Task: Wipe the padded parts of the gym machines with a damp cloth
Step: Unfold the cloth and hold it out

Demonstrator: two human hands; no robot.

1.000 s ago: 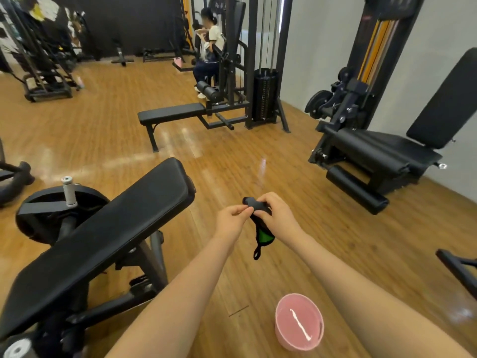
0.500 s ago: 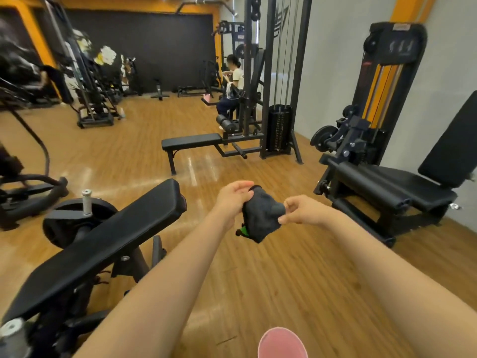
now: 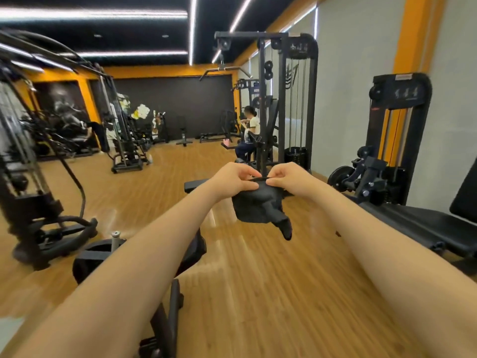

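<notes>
Bright ceiling strip lights (image 3: pixel 192 29) glare on the glossy floor (image 3: pixel 258 293); edges blur and bend.

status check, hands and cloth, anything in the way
Left hand and right hand both pinching cloth top edge. Cloth hanging mid-air, off any pad. Nothing blocking.

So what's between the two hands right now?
In the head view, only the top edge of the dark cloth spans the gap: the left hand and right hand each pinch it, and the rest hangs below.
</notes>
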